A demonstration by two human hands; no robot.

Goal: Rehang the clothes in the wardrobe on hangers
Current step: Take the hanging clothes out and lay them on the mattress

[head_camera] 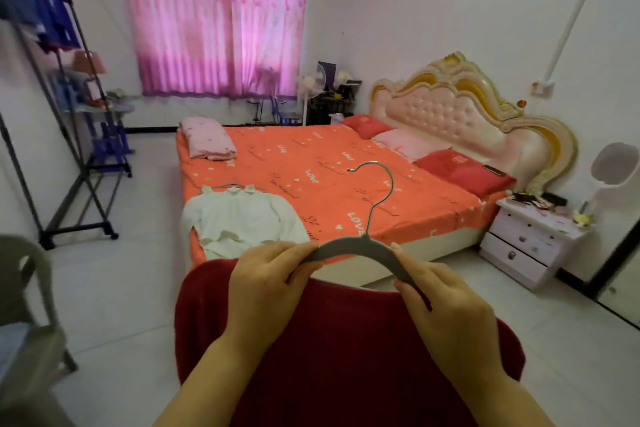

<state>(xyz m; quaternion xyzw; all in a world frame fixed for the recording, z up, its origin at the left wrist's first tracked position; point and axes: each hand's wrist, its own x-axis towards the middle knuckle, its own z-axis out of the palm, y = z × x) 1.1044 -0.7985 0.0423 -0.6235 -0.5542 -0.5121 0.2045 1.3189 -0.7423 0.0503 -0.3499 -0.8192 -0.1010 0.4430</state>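
- Two hands hold one grey hanger (pixel 356 246) at chest height, its metal hook pointing up and away towards the bed (pixel 346 163).
- Left hand (pixel 263 284): fingers (pixel 291 250) curled and clamped on the hanger's left arm. Right hand (pixel 446 308): thumb and fingers pinched on the right arm.
- The red garment (pixel 329 340) hangs directly below the hanger, its top edge touching the bar. Whether the hanger ends sit inside the shoulders cannot be told.
- Judged step: fitting the red garment onto the hanger; hanging not yet done.
- Next move, as judged: seat both shoulders evenly, free one hand to take the hook, then carry it to the clothes rack (pixel 79 149) at far left. That calls for a turn left and a lift to rail height.
- A white shirt (pixel 239 218) lies flat on the near corner of the bed, with a thin wire shape at the collar, likely a hanger.
- Room: bed with orange sheet and several pillows, ornate headboard (pixel 450 107), white nightstand (pixel 526 239) cluttered on top, pink curtains (pixel 214 17), grey chair (pixel 31 288) at near left, pale tiled floor.
- The rack carries blue garments on its top rail.
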